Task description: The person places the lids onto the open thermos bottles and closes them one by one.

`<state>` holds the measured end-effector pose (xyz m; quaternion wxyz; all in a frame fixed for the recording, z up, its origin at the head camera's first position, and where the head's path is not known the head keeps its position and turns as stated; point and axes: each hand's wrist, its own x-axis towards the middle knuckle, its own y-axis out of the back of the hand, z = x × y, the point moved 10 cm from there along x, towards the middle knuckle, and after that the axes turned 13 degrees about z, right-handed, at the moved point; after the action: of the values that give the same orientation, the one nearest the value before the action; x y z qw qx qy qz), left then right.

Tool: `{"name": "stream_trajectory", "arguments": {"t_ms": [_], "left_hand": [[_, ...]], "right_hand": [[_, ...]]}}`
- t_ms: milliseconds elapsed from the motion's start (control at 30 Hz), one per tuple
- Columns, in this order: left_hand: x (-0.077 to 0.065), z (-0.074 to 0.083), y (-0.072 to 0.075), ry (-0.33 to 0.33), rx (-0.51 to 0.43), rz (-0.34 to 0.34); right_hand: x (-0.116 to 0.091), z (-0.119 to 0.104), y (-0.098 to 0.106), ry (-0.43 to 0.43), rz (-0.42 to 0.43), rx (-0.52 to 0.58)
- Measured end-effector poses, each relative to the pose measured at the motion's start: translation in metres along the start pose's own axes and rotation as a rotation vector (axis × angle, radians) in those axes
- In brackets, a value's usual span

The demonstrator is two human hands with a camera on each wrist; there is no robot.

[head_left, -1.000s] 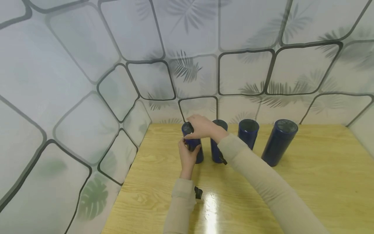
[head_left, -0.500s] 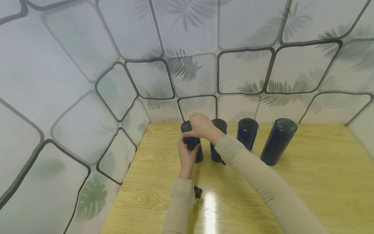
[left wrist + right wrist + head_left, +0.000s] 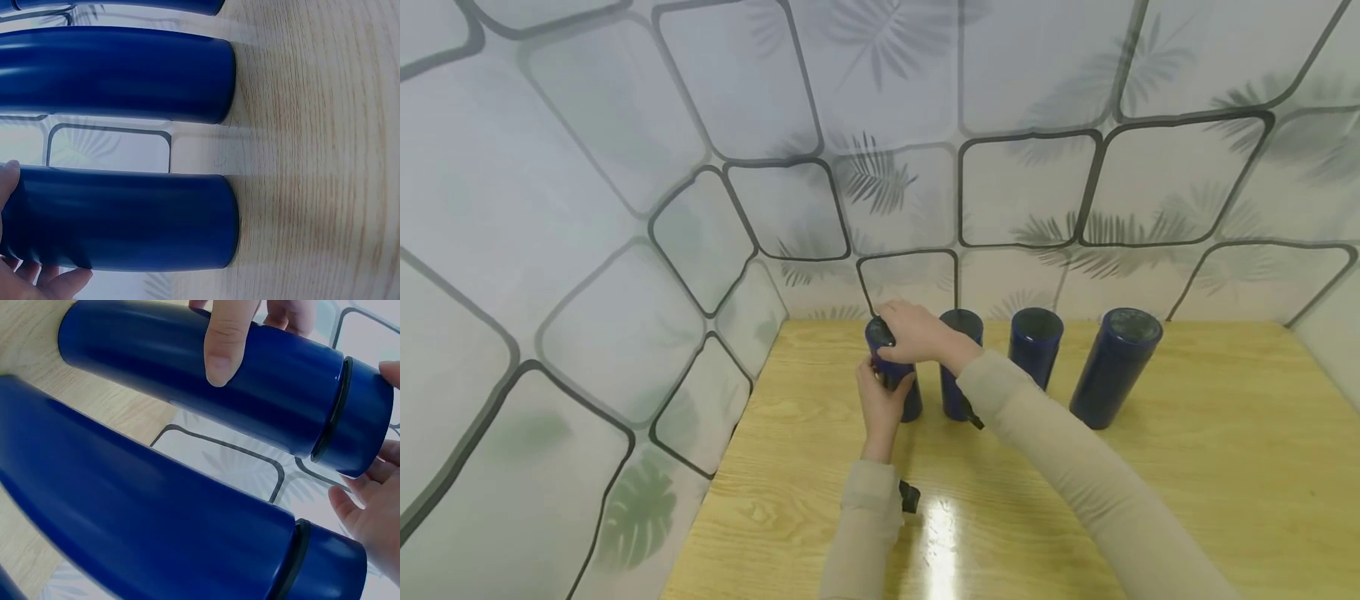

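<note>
A dark blue vacuum flask (image 3: 913,407) stands upright at the left of a row on the table. My left hand (image 3: 882,407) holds its body, thumb on the right side and fingers on the left. In the right wrist view that thumb (image 3: 224,353) lies across the blue wall. At the top, my right hand (image 3: 919,337) grips the flask's lid (image 3: 357,422), thumb on the near side and fingers over the far side. A black ring (image 3: 332,409) shows between lid and body. Whether the lid is loose, I cannot tell.
To the right stand more blue flasks: a second (image 3: 953,383) partly behind my right wrist, a third (image 3: 1036,342) partly behind the sleeve, and a fourth (image 3: 1116,367). The wood-grain table (image 3: 1225,467) meets a patterned wall (image 3: 910,200) close behind the row.
My right hand's fingers bunch and turn at the lid half a second ago, then spread over it again now. The left hand and the flasks stay in place.
</note>
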<state>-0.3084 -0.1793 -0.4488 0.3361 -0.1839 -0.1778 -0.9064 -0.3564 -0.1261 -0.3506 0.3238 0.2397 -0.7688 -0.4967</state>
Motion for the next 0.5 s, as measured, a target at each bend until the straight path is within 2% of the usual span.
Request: {"name": "stream_trajectory", "arguments": {"t_ms": [100, 500], "left_hand": [[0.0, -0.0004, -0.0005, 0.006, 0.012, -0.006], [-0.0002, -0.001, -0.0004, 0.019, -0.006, -0.004]], "right_hand": [[0.0002, -0.0005, 0.0009, 0.002, 0.005, -0.003], [0.0054, 0.0049, 0.0013, -0.093, 0.069, -0.25]]}}
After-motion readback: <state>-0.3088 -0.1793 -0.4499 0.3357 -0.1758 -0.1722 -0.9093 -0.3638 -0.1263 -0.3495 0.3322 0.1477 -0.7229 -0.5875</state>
